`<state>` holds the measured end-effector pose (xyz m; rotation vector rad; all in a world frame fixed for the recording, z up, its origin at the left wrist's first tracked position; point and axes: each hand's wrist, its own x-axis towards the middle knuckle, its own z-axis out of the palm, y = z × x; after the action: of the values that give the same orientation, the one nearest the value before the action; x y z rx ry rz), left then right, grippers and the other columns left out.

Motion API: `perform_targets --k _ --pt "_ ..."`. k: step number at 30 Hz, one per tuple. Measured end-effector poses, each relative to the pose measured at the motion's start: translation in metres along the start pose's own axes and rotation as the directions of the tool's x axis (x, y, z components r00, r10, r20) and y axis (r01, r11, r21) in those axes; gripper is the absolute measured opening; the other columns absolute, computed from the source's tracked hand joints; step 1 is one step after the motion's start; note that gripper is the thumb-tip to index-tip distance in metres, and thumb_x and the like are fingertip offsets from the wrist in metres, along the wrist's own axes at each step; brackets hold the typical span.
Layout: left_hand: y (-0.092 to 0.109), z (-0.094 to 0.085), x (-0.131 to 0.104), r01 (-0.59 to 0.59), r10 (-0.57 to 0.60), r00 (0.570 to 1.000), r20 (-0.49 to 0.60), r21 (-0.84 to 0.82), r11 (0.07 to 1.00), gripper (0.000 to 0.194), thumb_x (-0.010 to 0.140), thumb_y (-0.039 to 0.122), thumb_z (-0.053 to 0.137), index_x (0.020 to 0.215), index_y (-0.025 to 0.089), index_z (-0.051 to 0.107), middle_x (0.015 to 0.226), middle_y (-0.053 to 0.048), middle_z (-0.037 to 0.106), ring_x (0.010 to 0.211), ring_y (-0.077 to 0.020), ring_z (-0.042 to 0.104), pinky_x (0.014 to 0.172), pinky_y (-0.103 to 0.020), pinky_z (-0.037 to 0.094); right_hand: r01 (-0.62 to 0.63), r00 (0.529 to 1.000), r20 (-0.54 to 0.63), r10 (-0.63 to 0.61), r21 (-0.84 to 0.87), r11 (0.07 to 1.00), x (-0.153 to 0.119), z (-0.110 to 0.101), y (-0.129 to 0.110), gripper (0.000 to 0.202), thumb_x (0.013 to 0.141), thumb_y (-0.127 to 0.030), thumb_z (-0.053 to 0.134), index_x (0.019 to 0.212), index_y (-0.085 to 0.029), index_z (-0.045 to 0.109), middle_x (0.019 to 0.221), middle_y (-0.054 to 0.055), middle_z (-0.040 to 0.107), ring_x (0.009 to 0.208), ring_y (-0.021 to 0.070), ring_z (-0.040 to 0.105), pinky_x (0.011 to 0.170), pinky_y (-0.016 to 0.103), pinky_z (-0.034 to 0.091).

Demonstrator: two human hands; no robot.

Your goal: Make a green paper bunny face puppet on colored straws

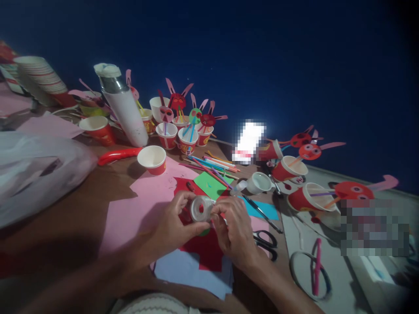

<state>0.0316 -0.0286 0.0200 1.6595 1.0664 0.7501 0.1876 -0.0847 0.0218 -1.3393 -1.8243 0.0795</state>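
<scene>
My left hand (pixel 175 222) is wrapped round what looks like a roll of clear tape (pixel 197 209), its open side turned towards me and red showing through the middle. At the roll's right edge, the fingers of my right hand (pixel 234 229) pinch together; whether a strip of tape is between them is hard to see. Beneath both hands lie red paper (pixel 209 255), pink paper (pixel 131 218) and pale blue-grey sheets (pixel 186 272). Black-handled scissors (pixel 266 242) rest just right of my right hand, partly hidden by it.
Red paper cups (pixel 166 135) with paper rabbit faces on straws stand at the back and right. A white flask (pixel 126 109) leans in view behind an empty cup (pixel 152 160). A plastic bag (pixel 42 174) lies left. Pens (pixel 263 213), straws and a white cup (pixel 258 183) are beyond my hands.
</scene>
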Motion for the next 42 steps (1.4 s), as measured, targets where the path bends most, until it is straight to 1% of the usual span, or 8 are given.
perform_targets --k 5,10,17,24,35,37,39,42 --pt "0.003 -0.001 -0.001 -0.001 0.001 1.000 -0.017 0.011 1.000 0.041 0.059 0.021 0.070 0.095 0.020 0.049 0.088 0.000 0.061 0.086 -0.0169 0.059 0.079 -0.031 0.046 0.034 0.998 -0.046 -0.031 0.070 0.997 -0.002 -0.004 -0.001 0.016 0.083 -0.005 0.047 0.091 -0.018 0.053 0.082 0.005 0.062 0.077 0.0191 0.053 0.069 0.037 0.037" --pt "0.007 -0.005 0.003 0.031 -0.031 0.999 -0.032 -0.009 0.999 0.040 0.058 0.018 0.069 0.093 0.020 0.048 0.086 0.001 0.061 0.081 -0.0161 0.060 0.072 -0.028 0.048 -0.008 0.994 -0.106 0.023 0.141 0.990 -0.003 -0.010 0.000 0.029 0.083 -0.004 0.053 0.104 -0.022 0.059 0.089 0.005 0.066 0.082 0.0185 0.058 0.073 0.036 0.041" --pt "0.006 -0.005 0.003 0.018 -0.017 1.000 -0.021 0.026 1.000 0.041 0.060 0.022 0.071 0.094 0.021 0.048 0.088 0.001 0.062 0.084 -0.0167 0.060 0.077 -0.030 0.049 -0.070 0.991 -0.106 0.080 0.092 0.993 0.002 -0.004 0.002 0.018 0.084 -0.013 0.059 0.098 -0.022 0.065 0.084 0.004 0.066 0.078 0.0184 0.060 0.071 0.036 0.042" --pt "0.004 -0.003 0.001 0.024 -0.025 1.000 0.009 0.065 0.998 0.043 0.061 0.026 0.072 0.096 0.021 0.047 0.090 0.000 0.062 0.085 -0.0174 0.060 0.077 -0.031 0.049 -0.063 0.996 -0.064 0.065 0.027 0.998 0.000 0.000 0.001 0.010 0.085 -0.012 0.052 0.087 -0.020 0.058 0.083 0.004 0.062 0.080 0.0192 0.056 0.072 0.036 0.039" --pt "0.002 -0.004 0.003 0.003 -0.004 0.999 0.034 0.050 0.999 0.033 0.067 0.021 0.065 0.094 0.020 0.046 0.085 0.000 0.061 0.079 -0.0158 0.060 0.070 -0.027 0.047 0.051 0.998 -0.042 -0.054 -0.067 0.996 0.001 -0.001 -0.005 0.015 0.085 -0.007 0.045 0.088 -0.021 0.051 0.086 0.004 0.065 0.082 0.0189 0.057 0.074 0.036 0.036" --pt "0.002 -0.005 0.003 0.017 -0.018 0.998 0.066 0.020 1.000 0.041 0.068 0.021 0.065 0.103 0.021 0.045 0.084 0.001 0.062 0.075 -0.0152 0.060 0.066 -0.026 0.047 0.036 0.999 -0.035 -0.038 -0.067 0.997 0.002 -0.001 -0.006 0.014 0.085 -0.007 0.046 0.088 -0.021 0.051 0.083 0.003 0.066 0.078 0.0177 0.059 0.073 0.035 0.035" --pt "0.001 -0.007 0.003 0.038 -0.039 0.992 0.118 0.006 0.999 0.059 0.067 0.021 0.066 0.119 0.023 0.039 0.086 0.002 0.062 0.073 -0.0154 0.060 0.065 -0.026 0.048 0.019 0.999 -0.040 -0.022 -0.073 0.997 0.002 -0.002 -0.006 0.014 0.085 -0.007 0.046 0.087 -0.020 0.051 0.081 0.002 0.066 0.075 0.0167 0.059 0.072 0.034 0.035" --pt "0.000 -0.008 0.003 0.031 -0.041 0.981 0.190 0.054 0.998 0.078 0.064 0.021 0.069 0.132 0.028 0.033 0.105 -0.001 0.063 0.090 -0.0190 0.061 0.078 -0.031 0.050 -0.004 0.999 -0.044 0.001 -0.066 0.998 0.003 -0.004 -0.005 0.015 0.085 -0.006 0.046 0.088 -0.020 0.051 0.081 0.002 0.066 0.075 0.0164 0.060 0.072 0.033 0.035"
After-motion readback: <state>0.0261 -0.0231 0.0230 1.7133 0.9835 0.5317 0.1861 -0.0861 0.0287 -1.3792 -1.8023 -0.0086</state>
